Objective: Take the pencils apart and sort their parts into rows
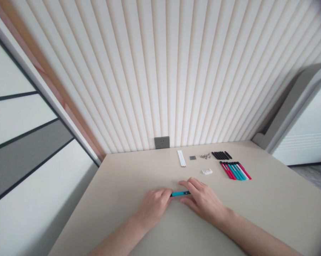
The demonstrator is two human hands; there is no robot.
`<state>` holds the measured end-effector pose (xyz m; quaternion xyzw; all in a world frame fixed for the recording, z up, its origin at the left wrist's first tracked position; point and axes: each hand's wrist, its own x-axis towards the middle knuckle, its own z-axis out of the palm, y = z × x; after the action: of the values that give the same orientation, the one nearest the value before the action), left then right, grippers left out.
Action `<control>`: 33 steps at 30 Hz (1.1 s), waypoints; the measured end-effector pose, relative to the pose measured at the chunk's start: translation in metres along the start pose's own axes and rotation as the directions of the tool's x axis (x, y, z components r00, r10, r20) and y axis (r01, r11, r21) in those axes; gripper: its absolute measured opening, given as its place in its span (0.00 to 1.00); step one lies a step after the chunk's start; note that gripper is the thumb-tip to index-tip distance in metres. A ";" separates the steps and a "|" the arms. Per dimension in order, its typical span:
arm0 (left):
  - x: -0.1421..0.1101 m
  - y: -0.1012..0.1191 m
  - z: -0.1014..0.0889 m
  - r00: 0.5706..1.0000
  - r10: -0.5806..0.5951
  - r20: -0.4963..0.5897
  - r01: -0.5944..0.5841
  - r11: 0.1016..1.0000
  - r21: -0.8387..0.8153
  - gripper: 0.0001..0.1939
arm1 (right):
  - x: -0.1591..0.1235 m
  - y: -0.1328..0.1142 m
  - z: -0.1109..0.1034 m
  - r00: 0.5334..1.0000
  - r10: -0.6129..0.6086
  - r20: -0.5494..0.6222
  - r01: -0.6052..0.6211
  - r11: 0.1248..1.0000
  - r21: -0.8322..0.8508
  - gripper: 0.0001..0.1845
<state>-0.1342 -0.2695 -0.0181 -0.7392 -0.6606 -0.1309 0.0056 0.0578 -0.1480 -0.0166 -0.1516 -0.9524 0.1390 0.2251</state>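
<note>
A slim teal pen (pixel 180 193) with black ends is held level just above the near-middle part of the table. My left hand (pixel 154 206) is closed, pinching the pen's left black end between thumb and fingers. Around the pen's right end curls my right hand (pixel 203 199), its thumb below and index finger above, both a little apart from the barrel. The pen's right tip is hidden against those fingers.
On the beige table (pixel 117 181), white refill tubes (pixel 181 158), small grey springs (pixel 192 158), metal tips or clips (pixel 205 156), black barrels or grips (pixel 221 155), small white pieces (pixel 207 171) and red, teal and white pens (pixel 235 171) lie beyond my hands. A socket (pixel 161 142) is behind.
</note>
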 end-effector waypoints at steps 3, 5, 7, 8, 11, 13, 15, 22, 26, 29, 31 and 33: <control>0.000 0.000 0.000 1.000 0.005 0.003 -0.005 1.000 0.000 0.05 | -0.001 0.001 0.002 1.000 -0.012 0.023 0.011 1.000 0.016 0.11; 0.000 0.000 0.000 1.000 -0.002 0.013 0.002 1.000 0.010 0.04 | -0.002 0.002 0.003 1.000 0.019 -0.005 -0.019 0.999 0.042 0.10; 0.000 0.001 -0.001 0.999 -0.018 0.028 0.018 1.000 0.022 0.02 | -0.001 0.002 0.003 0.999 0.048 -0.020 -0.047 0.997 0.066 0.09; 0.001 0.001 -0.001 0.999 -0.024 0.037 0.023 0.999 0.027 0.02 | -0.001 0.002 0.002 0.999 0.046 -0.008 -0.045 0.997 0.065 0.10; 0.001 0.002 -0.003 0.998 -0.022 0.063 0.020 0.999 0.030 0.01 | 0.000 0.001 0.000 0.998 0.021 0.067 -0.023 0.999 0.032 0.09; 0.002 0.002 -0.004 0.997 -0.023 0.069 0.022 1.000 0.020 0.01 | 0.000 0.000 -0.001 0.997 0.044 0.069 -0.046 0.999 0.022 0.10; 0.002 0.003 -0.005 0.997 -0.027 0.070 0.026 1.000 0.007 0.02 | 0.000 -0.001 -0.001 0.997 0.064 0.043 -0.065 0.998 0.024 0.08; 0.003 0.005 -0.007 0.997 -0.045 0.064 0.044 0.999 0.020 0.03 | 0.000 0.001 -0.002 0.995 0.027 0.096 -0.027 1.000 0.003 0.10; 0.002 0.006 -0.007 0.997 -0.069 0.045 0.068 0.998 0.016 0.04 | 0.000 0.002 -0.003 0.994 0.042 0.100 -0.045 0.998 0.036 0.05; 0.000 0.005 -0.008 0.996 -0.088 0.034 0.088 0.996 0.006 0.07 | 0.001 0.006 -0.005 0.996 0.063 0.070 -0.065 0.998 0.026 0.08; -0.001 0.004 -0.007 0.993 -0.115 0.036 0.115 0.993 0.001 0.09 | 0.001 0.009 -0.005 0.994 0.106 0.032 -0.106 0.994 0.018 0.09; -0.002 0.002 -0.006 0.988 -0.150 0.029 0.150 0.989 -0.006 0.11 | 0.002 0.013 -0.003 0.987 0.158 -0.003 -0.158 0.987 0.019 0.09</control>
<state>-0.1332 -0.2724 -0.0125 -0.6893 -0.7137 -0.1232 -0.0164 0.0609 -0.1349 -0.0174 -0.2246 -0.9357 0.1648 0.2167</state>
